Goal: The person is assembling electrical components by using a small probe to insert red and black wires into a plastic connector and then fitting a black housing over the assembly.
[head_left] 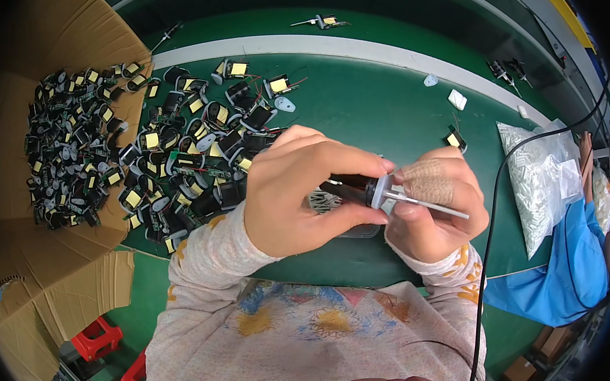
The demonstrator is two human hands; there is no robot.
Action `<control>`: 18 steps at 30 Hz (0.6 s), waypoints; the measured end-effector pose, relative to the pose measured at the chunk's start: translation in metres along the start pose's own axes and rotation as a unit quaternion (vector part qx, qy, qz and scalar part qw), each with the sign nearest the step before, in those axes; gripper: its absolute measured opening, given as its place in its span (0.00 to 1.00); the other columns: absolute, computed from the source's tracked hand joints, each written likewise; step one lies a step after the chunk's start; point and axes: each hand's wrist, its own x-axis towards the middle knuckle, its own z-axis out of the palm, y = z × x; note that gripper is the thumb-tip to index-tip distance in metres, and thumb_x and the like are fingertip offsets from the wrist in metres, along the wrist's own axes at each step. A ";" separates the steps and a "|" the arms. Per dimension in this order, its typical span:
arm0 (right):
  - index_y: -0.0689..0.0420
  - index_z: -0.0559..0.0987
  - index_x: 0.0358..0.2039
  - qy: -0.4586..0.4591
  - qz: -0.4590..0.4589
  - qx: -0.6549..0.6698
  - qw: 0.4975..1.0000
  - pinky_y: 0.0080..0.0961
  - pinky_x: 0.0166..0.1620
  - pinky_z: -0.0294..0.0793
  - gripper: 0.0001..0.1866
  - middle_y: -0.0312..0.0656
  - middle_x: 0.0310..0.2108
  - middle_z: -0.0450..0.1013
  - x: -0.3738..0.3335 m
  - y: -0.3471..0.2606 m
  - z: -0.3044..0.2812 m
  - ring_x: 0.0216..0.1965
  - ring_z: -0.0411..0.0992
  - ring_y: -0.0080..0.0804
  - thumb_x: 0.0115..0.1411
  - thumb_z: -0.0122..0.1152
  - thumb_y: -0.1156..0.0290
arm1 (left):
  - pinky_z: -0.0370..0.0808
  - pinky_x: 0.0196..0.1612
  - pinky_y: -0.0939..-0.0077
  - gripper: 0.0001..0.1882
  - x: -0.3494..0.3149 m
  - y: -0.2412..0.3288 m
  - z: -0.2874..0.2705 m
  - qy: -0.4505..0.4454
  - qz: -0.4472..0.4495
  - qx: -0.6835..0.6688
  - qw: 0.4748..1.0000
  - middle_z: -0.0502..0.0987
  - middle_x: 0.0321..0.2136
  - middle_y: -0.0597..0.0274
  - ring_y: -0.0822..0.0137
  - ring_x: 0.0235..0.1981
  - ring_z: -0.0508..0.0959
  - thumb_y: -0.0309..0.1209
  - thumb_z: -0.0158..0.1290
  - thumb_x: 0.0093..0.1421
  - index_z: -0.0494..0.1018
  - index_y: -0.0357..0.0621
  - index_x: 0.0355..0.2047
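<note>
Between the thumb and fingers of my left hand (305, 190) is a small black cylindrical assembly (355, 187) with a grey end cap (379, 192). A thin metal shaft (428, 204) sticks out of the cap toward the lower right. My right hand (439, 205) is closed at the cap end, thumb and fingertips pinching around the cap and the base of the shaft; their exact contact is partly hidden. A tan wrap covers one right finger. Under my hands, mostly hidden, a clear container (363, 233) holds small metal pins (324, 201).
A large cardboard box (2, 164) full of similar black assemblies (75, 137) opens onto the green table (376, 92), where more lie heaped (192, 128). At right are a bag of white pieces (539, 179), a hanging black cable (496, 211) and a person in blue (558, 271).
</note>
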 end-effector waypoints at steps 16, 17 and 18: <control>0.68 0.79 0.29 0.004 -0.170 -0.337 0.926 0.20 0.24 0.71 0.22 0.45 0.22 0.72 -0.003 -0.013 -0.004 0.21 0.69 0.32 0.26 0.60 0.80 | 0.72 0.36 0.71 0.12 -0.004 0.003 0.010 0.027 -0.041 -0.016 0.999 0.78 0.34 0.45 0.61 0.28 0.78 0.27 0.58 0.52 0.66 0.42 0.31; 0.68 0.79 0.29 -0.012 -0.203 -0.342 0.917 0.20 0.24 0.71 0.23 0.45 0.22 0.72 -0.003 -0.013 -0.005 0.22 0.69 0.32 0.25 0.58 0.79 | 0.72 0.35 0.71 0.11 -0.003 0.003 0.009 0.018 0.006 0.042 0.999 0.79 0.33 0.45 0.61 0.27 0.78 0.28 0.58 0.53 0.66 0.42 0.31; 0.69 0.79 0.29 -0.029 -0.236 -0.346 0.908 0.19 0.25 0.72 0.24 0.46 0.23 0.71 -0.003 -0.013 -0.006 0.22 0.69 0.32 0.24 0.57 0.77 | 0.72 0.35 0.71 0.11 -0.004 0.003 0.007 0.018 0.005 0.042 0.999 0.79 0.33 0.45 0.61 0.27 0.78 0.28 0.58 0.53 0.66 0.42 0.31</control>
